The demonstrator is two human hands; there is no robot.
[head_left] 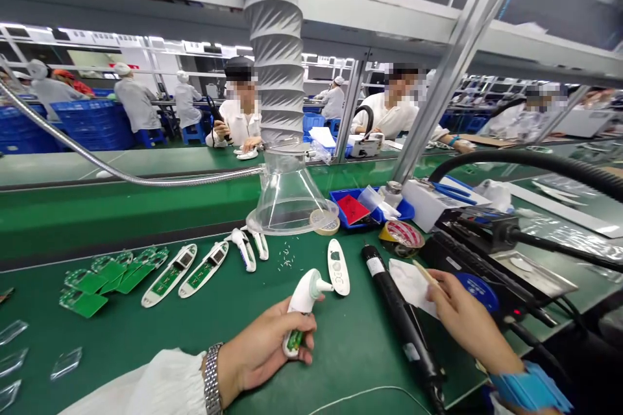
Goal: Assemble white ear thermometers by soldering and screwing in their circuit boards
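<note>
My left hand point(272, 337) is closed around a white ear thermometer point(304, 295), its probe pointing right and a green circuit board showing in its open handle. On the mat beyond it lies a loose white cover point(338, 267) with cut-outs. My right hand point(460, 311) pinches a thin beige stick point(424, 271) above a folded white cloth or paper point(413, 285). Between the hands rests a black electric screwdriver point(396, 318). Small white pieces point(288, 256) are scattered on the mat.
Left lie green circuit boards point(114, 272), housings with boards point(169, 275) and clear plastic pieces point(67, 363). A clear extraction hood point(292, 201) hangs ahead. Behind are a blue tray point(350, 224) and tape roll point(402, 238); a black device point(470, 253) stands right. Co-workers point(396, 107) sit opposite.
</note>
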